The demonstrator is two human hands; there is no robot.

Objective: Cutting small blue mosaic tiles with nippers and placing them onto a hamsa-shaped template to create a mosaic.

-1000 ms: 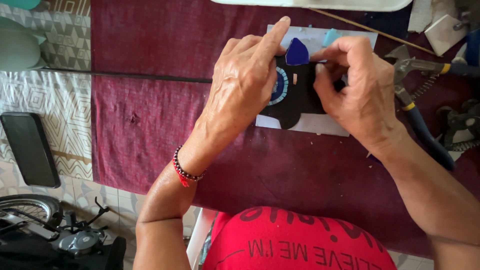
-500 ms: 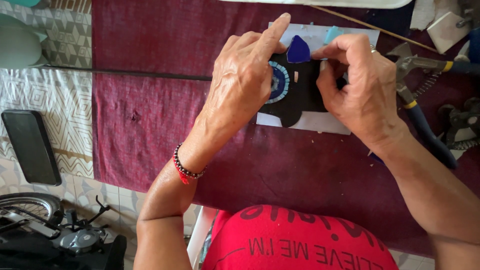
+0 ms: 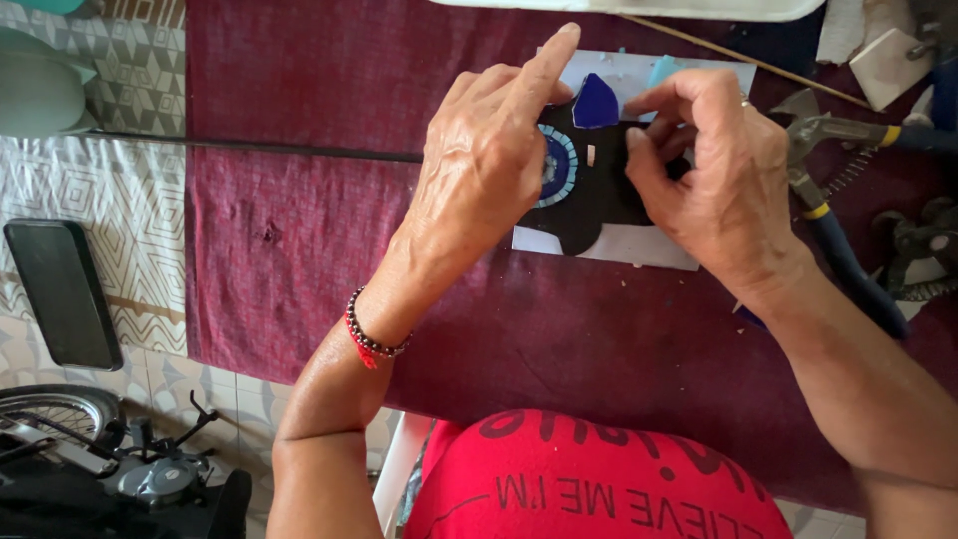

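Note:
A black flat shape (image 3: 589, 205) lies on a white sheet (image 3: 639, 245) atop a maroon cloth (image 3: 329, 230). It carries a round blue-ringed mosaic patch (image 3: 555, 165) and a dark blue shard (image 3: 596, 102). My left hand (image 3: 489, 160) rests over the shape's left side, index finger stretched toward the shard. My right hand (image 3: 714, 180) curls over the right side, thumb and fingers pinched close to a small pale piece (image 3: 591, 156). Whether a piece sits inside the pinch is hidden.
Tile nippers with blue handles (image 3: 848, 200) lie right of my right hand, with more tools (image 3: 923, 245) beyond. A thin stick (image 3: 738, 55) lies at the back. A dark phone (image 3: 62, 291) rests on a patterned cloth at the left. A wheel (image 3: 50, 414) shows on the floor.
Both hands have shifted only slightly over the black shape. My right thumb and fingers have closed in a little toward the small pale piece.

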